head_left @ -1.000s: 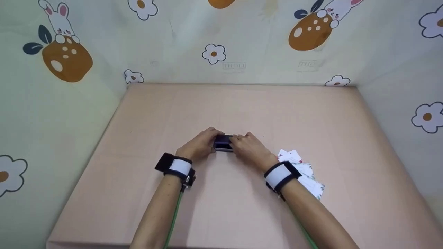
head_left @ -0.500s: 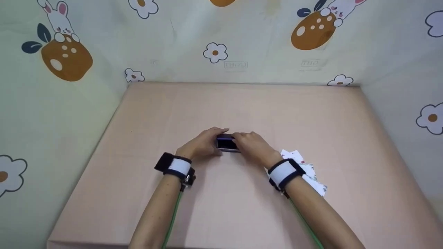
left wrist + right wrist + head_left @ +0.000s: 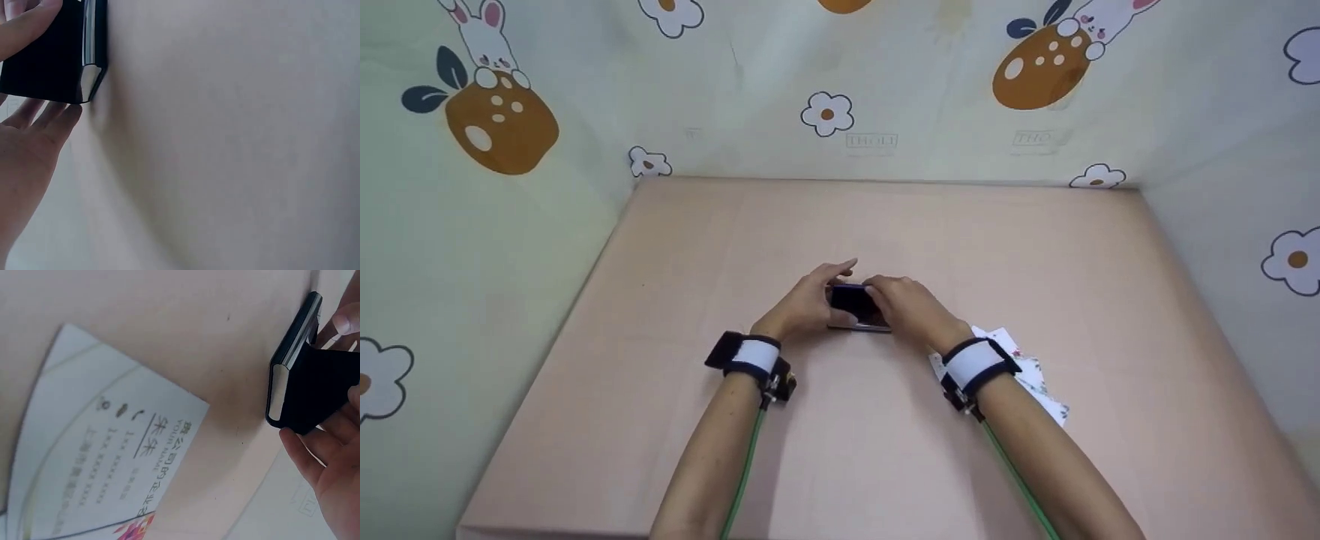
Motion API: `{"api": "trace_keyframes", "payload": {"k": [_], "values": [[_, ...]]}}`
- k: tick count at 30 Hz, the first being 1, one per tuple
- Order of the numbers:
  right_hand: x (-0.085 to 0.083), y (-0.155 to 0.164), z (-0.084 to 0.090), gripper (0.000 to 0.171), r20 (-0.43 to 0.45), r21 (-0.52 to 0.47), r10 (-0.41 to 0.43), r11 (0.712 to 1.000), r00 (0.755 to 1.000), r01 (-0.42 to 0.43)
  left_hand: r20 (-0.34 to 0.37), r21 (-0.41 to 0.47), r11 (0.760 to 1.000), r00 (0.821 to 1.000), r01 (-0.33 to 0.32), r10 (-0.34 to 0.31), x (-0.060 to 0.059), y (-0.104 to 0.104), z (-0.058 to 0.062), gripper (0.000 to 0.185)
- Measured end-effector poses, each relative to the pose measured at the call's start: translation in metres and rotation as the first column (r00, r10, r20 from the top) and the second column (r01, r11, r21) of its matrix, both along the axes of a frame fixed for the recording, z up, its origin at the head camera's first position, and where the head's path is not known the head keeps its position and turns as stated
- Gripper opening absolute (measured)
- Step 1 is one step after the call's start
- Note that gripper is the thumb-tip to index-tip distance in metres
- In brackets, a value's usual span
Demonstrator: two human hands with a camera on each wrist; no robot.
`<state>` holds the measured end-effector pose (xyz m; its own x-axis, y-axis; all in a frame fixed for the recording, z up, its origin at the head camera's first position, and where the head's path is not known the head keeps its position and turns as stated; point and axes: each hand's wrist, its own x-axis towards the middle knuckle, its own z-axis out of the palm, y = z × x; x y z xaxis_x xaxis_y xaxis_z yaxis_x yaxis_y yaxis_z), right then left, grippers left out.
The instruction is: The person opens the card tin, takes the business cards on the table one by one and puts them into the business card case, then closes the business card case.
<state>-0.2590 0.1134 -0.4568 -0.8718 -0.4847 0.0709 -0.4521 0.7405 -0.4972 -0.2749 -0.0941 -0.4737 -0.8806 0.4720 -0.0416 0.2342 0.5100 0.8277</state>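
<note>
Head view: we see two bare forearms w/ black-and-white wrist straps reaching to the middle of a pale pink tabletop [image 3: 885, 465]. Both hands meet on a small black glossy case w/ a silver metal edge [image 3: 856, 304], at table centre, its lid raised. Our left hand [image 3: 802, 307] cups the case's left side, fingers curled round it, index finger pointing up and forward. Our right hand [image 3: 911, 309] grips the right side, fingers bent over the top. Right wrist view: the case [image 3: 301, 382] shows its silver hinge edge and is open at an angle; fingertips [image 3: 343, 323] pinch it. Left wrist view: the case [image 3: 56, 53] sits top left, fingers touching its lower edge. Just beside our right wrist lies a fanned stack of white printed business cards [image 3: 1035, 390]; text on them is too small to read. Walls behind: cream fabric w/ flower and rabbit prints [image 3: 825, 112].
</note>
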Motion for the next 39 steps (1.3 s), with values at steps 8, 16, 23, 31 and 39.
{"api": "trace_keyframes", "payload": {"k": [8,16,23,31,39], "values": [[-0.007,-0.005,-0.005,0.034,0.021,-0.110,-0.162,0.980,0.987,0.164,0.077,0.143,0.989,0.997,-0.027,0.016,-0.001,-0.002,-0.011,0.114],[-0.014,-0.007,-0.013,0.032,0.179,-0.332,-0.313,0.873,0.933,0.357,0.086,0.205,0.978,0.996,-0.038,0.021,0.001,-0.001,-0.017,0.120],[-0.013,-0.006,-0.012,0.030,0.256,-0.447,-0.312,0.801,0.915,0.399,0.054,0.200,0.979,0.998,-0.040,0.029,0.002,0.001,-0.013,0.126],[-0.012,-0.001,-0.014,0.020,0.252,-0.411,-0.317,0.820,0.914,0.398,0.011,0.138,0.990,1.000,-0.027,0.025,0.001,0.002,-0.008,0.122],[-0.007,-0.001,-0.015,0.031,0.279,-0.385,-0.298,0.836,0.913,0.390,0.085,0.289,0.957,0.996,-0.004,-0.021,0.001,-0.001,-0.012,0.125]]}}
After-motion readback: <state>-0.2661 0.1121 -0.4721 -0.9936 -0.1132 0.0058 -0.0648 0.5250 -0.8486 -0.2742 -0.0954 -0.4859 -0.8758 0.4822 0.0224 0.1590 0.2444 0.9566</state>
